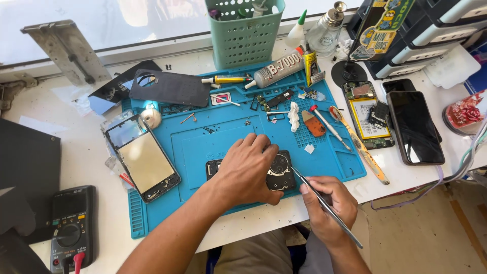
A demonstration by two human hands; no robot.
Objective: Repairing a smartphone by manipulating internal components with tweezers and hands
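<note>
At the bench's front left corner: a multimeter (71,228). Further right, on the left part of the blue mat (213,137): a bare phone frame (143,160), face up.

Near the mat's front edge, at its middle: a dark phone part with round camera ring (276,171), lying flat. Left hand (246,170) spread over it, palm down, fingers curled on its top and near edge, pinning it. Probably light, thin and stiff, yet fragile around the ring and any glass; best gripped by the side edges, not the lens area.

Just right, at the bench's front edge: right hand (327,203) closed around thin metal tweezers (324,205), tips touching the part's right side.

Toward the right end: an open phone with battery (368,114), then a black phone (415,127).

Open mat left of the part; screwdrivers and a glue tube (276,70) crowding the back; bench edge close in front.
</note>
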